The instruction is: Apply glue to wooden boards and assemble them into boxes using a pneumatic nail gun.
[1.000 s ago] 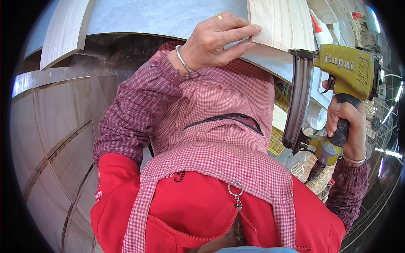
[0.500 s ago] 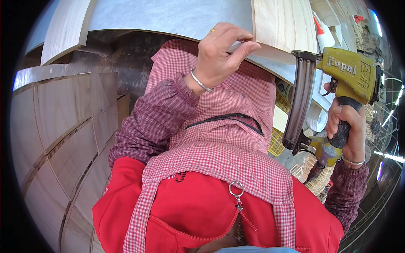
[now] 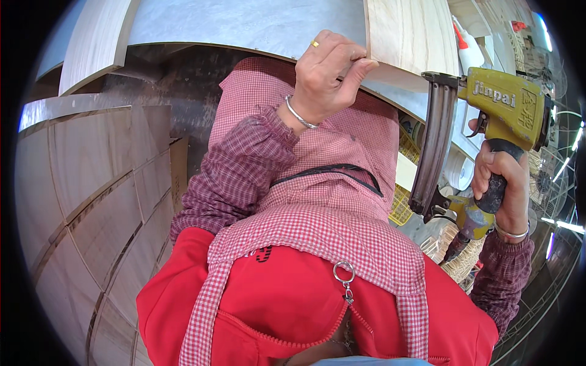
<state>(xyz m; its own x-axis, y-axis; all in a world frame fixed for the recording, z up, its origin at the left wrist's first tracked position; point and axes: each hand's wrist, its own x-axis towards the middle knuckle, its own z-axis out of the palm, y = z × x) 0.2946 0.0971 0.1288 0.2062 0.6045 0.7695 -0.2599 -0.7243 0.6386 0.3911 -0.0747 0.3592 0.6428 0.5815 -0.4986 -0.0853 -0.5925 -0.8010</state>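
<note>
My right hand point(image 3: 502, 183) is wrapped round the black grip of a yellow nail gun point(image 3: 503, 104), whose long metal magazine stands at its left. The gun's nose is beside the near right corner of a pale wooden board point(image 3: 410, 36) on the table. My left hand point(image 3: 326, 79) is closed, with thumb and forefinger pinched at that board's near left corner. Its other fingers are curled in.
The grey-blue table top point(image 3: 244, 24) spans the far side. Another wooden piece point(image 3: 101, 39) stands at its left. Stacked wooden panels point(image 3: 91, 201) fill the left side. A white bottle with a red tip point(image 3: 469, 50) is beyond the gun, and a yellow basket point(image 3: 400, 206) sits lower down.
My left hand has shifted slightly to the right, and its thumb and forefinger have come closer together at the board's corner. My right hand and the nail gun have stayed put.
</note>
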